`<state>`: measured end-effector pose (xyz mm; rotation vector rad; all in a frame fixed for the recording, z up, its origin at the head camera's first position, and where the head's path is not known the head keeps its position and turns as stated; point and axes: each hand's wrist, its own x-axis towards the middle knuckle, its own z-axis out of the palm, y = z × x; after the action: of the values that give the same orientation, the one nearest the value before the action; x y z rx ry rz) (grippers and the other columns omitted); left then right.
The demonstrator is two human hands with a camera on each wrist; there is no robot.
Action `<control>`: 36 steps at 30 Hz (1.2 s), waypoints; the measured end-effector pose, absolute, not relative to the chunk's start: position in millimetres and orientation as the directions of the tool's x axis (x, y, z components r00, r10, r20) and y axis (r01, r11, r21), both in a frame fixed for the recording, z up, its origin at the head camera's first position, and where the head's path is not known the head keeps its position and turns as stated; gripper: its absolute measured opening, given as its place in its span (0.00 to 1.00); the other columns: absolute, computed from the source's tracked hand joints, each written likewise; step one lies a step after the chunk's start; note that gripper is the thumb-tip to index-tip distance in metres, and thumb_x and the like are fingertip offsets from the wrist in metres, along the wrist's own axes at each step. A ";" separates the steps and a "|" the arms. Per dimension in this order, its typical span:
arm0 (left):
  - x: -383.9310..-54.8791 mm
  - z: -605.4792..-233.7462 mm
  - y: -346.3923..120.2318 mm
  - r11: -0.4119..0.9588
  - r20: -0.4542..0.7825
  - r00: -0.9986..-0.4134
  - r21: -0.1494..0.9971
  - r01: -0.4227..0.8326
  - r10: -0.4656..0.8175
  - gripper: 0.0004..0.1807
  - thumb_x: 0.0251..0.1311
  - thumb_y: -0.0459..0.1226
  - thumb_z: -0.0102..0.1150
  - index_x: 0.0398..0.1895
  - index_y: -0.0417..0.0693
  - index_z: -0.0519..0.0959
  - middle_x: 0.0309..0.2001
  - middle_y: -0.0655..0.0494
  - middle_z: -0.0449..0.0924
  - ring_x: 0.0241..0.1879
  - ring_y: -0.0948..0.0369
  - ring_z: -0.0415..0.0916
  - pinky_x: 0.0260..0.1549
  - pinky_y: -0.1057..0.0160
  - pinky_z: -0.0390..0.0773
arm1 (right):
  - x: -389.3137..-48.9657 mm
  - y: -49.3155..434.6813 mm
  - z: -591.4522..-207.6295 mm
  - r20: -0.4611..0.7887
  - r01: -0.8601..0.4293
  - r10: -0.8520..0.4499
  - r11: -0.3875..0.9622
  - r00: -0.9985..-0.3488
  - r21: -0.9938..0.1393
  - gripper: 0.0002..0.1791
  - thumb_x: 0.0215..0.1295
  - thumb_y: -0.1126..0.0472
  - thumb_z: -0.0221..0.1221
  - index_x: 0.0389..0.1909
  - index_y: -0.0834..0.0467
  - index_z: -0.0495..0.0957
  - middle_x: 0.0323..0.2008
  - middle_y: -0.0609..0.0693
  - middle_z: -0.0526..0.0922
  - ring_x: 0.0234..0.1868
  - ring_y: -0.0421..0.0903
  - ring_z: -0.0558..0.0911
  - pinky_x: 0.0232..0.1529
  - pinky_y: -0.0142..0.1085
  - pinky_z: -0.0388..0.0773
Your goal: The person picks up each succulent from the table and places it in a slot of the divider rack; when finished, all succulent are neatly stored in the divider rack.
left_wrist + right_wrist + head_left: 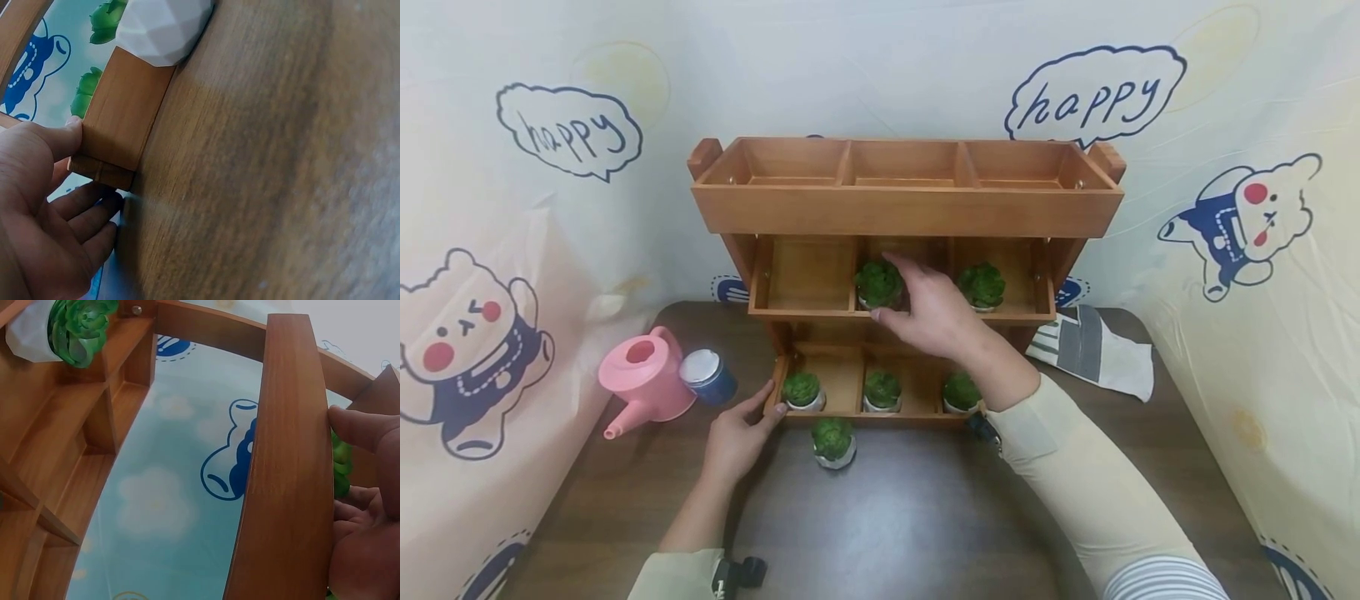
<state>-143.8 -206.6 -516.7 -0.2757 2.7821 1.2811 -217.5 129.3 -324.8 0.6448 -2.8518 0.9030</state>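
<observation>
A three-tier wooden planter shelf [910, 215] stands on the table. In its middle tier, my right hand [936, 308] holds a potted succulent [878, 283] at the middle compartment. Much of that plant is hidden behind the tier's front board [284, 456] in the right wrist view. My left hand [737, 437] grips the left end of the bottom tier, thumb at the front and index finger behind the corner [115, 119]. Just in front of the bottom tier, another potted succulent [833, 443] stands on the table; its white faceted pot [165, 28] shows in the left wrist view.
Another succulent [981, 286] sits in the middle tier's right compartment. The bottom tier holds three more, including one at left [802, 390]. A pink watering can [647, 379] and a blue tin [709, 377] stand left; a grey-white glove [1097, 352] lies right.
</observation>
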 end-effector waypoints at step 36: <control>-142.8 -514.9 -206.6 0.637 -0.154 -0.979 0.744 -0.202 -0.131 0.39 0.64 0.68 0.58 0.76 0.71 0.70 0.72 0.44 0.71 0.72 0.39 0.65 0.65 0.30 0.65 | -184.5 141.8 -333.3 0.299 -0.410 -0.287 0.520 -0.910 -0.749 0.45 0.63 0.55 0.73 0.78 0.51 0.63 0.74 0.55 0.68 0.65 0.51 0.80 0.63 0.43 0.79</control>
<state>-142.8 -206.6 -514.9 -0.2821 2.7650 1.2717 -184.5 141.8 -333.3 0.6035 -2.6170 1.3456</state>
